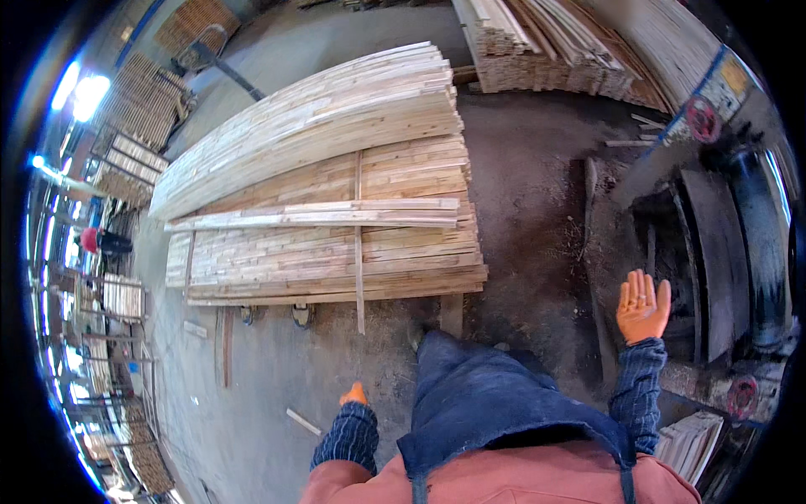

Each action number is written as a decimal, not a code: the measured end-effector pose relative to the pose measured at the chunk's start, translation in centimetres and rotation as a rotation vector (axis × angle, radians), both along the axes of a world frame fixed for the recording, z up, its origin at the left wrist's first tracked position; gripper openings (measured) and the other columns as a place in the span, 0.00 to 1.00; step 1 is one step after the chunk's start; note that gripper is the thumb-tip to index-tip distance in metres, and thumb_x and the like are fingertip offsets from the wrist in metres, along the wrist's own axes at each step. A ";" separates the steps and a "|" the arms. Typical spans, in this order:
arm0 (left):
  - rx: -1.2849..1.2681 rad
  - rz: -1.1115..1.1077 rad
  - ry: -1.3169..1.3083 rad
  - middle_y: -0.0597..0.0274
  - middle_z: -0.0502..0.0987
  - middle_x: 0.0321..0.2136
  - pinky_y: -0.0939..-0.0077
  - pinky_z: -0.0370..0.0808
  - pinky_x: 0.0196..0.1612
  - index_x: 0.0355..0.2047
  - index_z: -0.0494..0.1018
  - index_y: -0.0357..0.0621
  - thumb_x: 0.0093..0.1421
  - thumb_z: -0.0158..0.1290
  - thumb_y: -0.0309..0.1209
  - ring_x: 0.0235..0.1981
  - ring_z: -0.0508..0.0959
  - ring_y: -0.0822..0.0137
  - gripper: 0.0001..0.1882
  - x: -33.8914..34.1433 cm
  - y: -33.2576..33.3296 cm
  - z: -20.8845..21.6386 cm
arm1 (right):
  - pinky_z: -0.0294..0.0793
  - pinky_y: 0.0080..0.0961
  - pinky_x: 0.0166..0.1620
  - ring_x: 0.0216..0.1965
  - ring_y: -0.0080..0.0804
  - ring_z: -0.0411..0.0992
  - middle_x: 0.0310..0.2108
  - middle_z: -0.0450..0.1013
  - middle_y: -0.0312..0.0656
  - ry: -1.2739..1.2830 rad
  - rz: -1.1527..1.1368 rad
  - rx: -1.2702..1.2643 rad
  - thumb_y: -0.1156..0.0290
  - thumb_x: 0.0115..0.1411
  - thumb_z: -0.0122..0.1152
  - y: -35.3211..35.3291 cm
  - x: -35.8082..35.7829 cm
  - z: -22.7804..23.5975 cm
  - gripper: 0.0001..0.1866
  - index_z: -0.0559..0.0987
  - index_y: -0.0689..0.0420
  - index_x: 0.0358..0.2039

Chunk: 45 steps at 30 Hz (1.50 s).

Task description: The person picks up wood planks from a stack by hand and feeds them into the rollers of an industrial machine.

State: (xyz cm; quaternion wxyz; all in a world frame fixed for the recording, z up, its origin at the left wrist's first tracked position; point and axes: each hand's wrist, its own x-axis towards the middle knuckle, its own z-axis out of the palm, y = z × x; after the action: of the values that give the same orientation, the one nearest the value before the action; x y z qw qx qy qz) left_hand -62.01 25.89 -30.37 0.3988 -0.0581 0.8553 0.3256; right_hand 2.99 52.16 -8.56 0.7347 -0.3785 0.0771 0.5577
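My right hand (644, 309), in an orange glove, is held out beside a dark metal machine (724, 260). Its palm shows, the fingers are stretched out, and nothing lies in it. Low over the floor is my left hand (354, 393), gloved in orange too; only a small part shows past the cuff, so its fingers cannot be made out. In front of me and to the left stands a big stack of pale wooden boards (420, 260). Several narrow boards (336, 214) lie lengthwise across its lower level, and a thin upright-running strip (358, 277) crosses under them.
Another pile of boards (546, 71) stands at the far right. A wood scrap (303, 422) lies on the floor near my left hand. The machine has red handwheels (703, 119). Short boards (693, 445) sit at lower right. A person in red (91, 240) is far left.
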 end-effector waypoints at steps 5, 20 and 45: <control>-0.154 0.235 -0.250 0.54 0.72 0.39 0.61 0.65 0.38 0.52 0.67 0.46 0.68 0.47 0.44 0.39 0.72 0.57 0.20 0.0 -8.2 -2.2 | 0.74 0.39 0.65 0.67 0.42 0.67 0.70 0.64 0.44 -0.051 0.353 -0.151 0.51 0.71 0.56 6.6 -10.0 -4.0 0.35 0.61 0.55 0.72; 0.376 0.169 -0.340 0.62 0.76 0.44 0.64 0.71 0.42 0.54 0.70 0.52 0.69 0.54 0.45 0.44 0.75 0.62 0.19 -15.2 41.3 -13.1 | 0.71 0.36 0.63 0.62 0.45 0.71 0.60 0.74 0.52 -1.263 1.540 -0.058 0.53 0.61 0.68 27.3 -44.5 -25.9 0.36 0.71 0.58 0.65; 0.533 0.489 -0.480 0.70 0.76 0.39 0.72 0.79 0.35 0.51 0.71 0.54 0.61 0.66 0.39 0.37 0.79 0.70 0.21 -21.7 45.3 -22.5 | 0.64 0.42 0.69 0.67 0.53 0.63 0.67 0.65 0.54 -1.785 2.122 0.016 0.46 0.44 0.75 47.0 -58.3 -36.6 0.54 0.63 0.46 0.71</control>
State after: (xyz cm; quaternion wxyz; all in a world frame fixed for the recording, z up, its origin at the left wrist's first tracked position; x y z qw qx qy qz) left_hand -83.70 71.20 -52.83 0.4987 -0.2282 0.5852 0.5973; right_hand -55.32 99.14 -45.17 -0.2338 -0.4763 -0.7385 0.4159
